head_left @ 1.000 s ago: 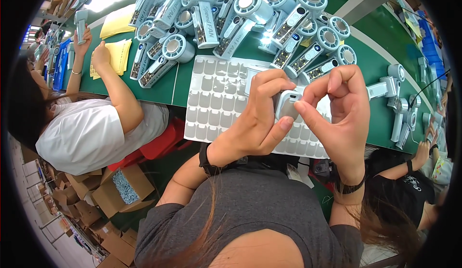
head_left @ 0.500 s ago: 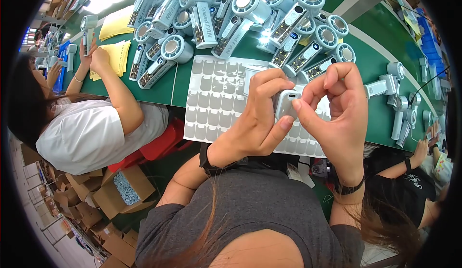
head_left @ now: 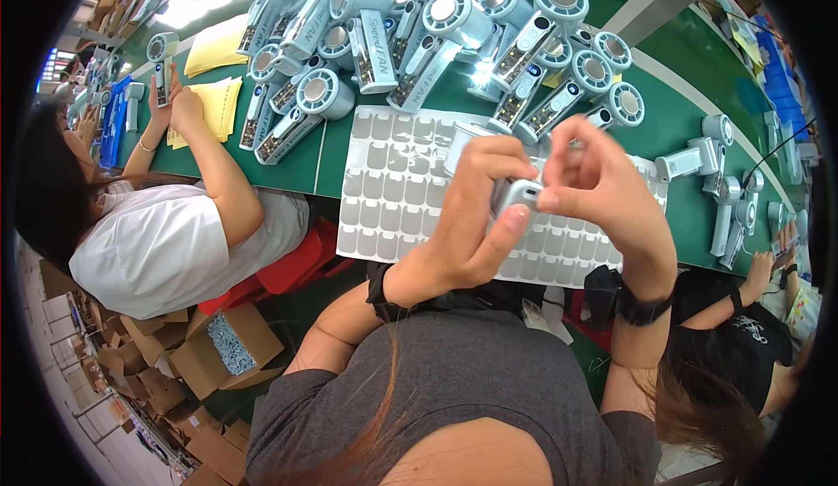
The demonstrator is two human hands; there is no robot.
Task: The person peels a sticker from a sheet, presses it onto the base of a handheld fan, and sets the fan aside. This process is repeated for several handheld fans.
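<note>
My left hand [head_left: 478, 211] is wrapped round a pale blue handheld fan [head_left: 525, 192]. The fan's rounded end, with a small dark slot, points up toward me; most of the body is hidden by my fingers. At that end's right edge, my right hand [head_left: 602, 191] has its thumb and forefinger pinched together, the other fingers curled and slightly blurred. Whatever sits in the pinch is too small to tell. Beneath both hands lies a white sheet of grey rounded stickers [head_left: 384, 188], partly covered by them.
A heap of similar handheld fans [head_left: 374, 54] covers the far side of the green table [head_left: 327, 150]. More fans [head_left: 717, 159] lie at the right. On the left, a co-worker in a white shirt [head_left: 166, 242] holds a fan beside yellow papers [head_left: 218, 106]. Cardboard boxes [head_left: 196, 359] stand lower left.
My right hand has turned and its fingers have dipped toward the fan's end. The fan's end has tilted slightly and sits a little lower.
</note>
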